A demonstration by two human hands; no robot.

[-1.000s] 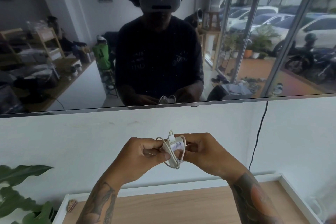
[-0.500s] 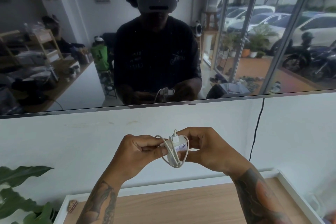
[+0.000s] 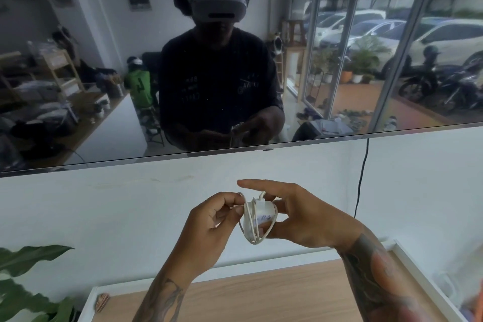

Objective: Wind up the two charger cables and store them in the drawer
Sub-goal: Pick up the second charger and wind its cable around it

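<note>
Charger (image 3: pixel 264 213) sits between both hands, held up in front of the white wall (image 3: pixel 130 206), above the wooden surface (image 3: pixel 261 293) — a small white plug block with its thin white cable (image 3: pixel 252 238) looped around it.

Grip state as I read it: my left hand (image 3: pixel 209 227) has its fingers curled, with thumb and fingertips pinching the cable loops at the block's left edge. My right hand (image 3: pixel 300 217) cradles the block from the right side, thumb under and fingers behind, while the index finger sticks out straight above it.

Handling judgement: the block looks light and rigid, with smooth faces that may slip — hold it across the flat sides, not at the corners. The cable looks soft and springy; loose loops hang below the block and will likely unwind if the pinch is let go. Take the cable close to the block, where the loops cross.

One charger is in view. I cannot see the second one or the drawer, so storing is not yet done.
</note>
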